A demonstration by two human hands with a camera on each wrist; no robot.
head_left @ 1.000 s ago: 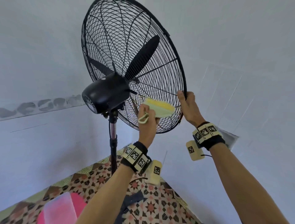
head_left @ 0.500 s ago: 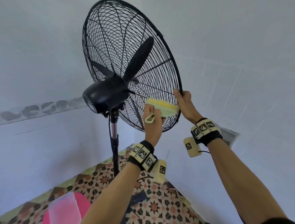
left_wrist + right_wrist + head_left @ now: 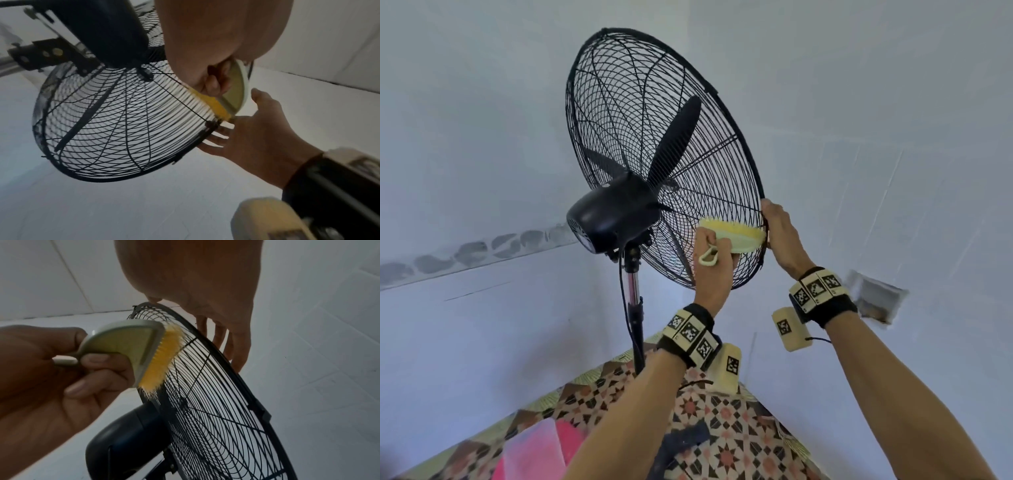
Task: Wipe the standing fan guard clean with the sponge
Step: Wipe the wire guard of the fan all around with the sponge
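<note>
The black wire fan guard [image 3: 739,137] tilts on its stand. My left hand [image 3: 710,260] grips the sponge [image 3: 732,236], a pale green scrubber with yellow bristles and a loop handle. Its bristles press on the rear guard's lower right wires, close to the rim. My right hand [image 3: 779,226] holds that rim just right of the scrubber, fingers on the far side. In the left wrist view the scrubber [image 3: 236,87] lies against the guard [image 3: 115,126] above my right hand [image 3: 257,138]. From the right wrist, the scrubber [image 3: 127,344] meets the guard [image 3: 216,402].
The black motor housing [image 3: 613,216] sits left of my left hand on a chrome pole [image 3: 633,298]. White walls stand close behind. A patterned covering [image 3: 722,428] with a pink item [image 3: 534,452] lies below. A broken recess [image 3: 876,301] marks the right wall.
The scrubber has slid right along the guard's lower wires, closer to my right hand at the rim. The fan now sits lower and more central in the head view.
</note>
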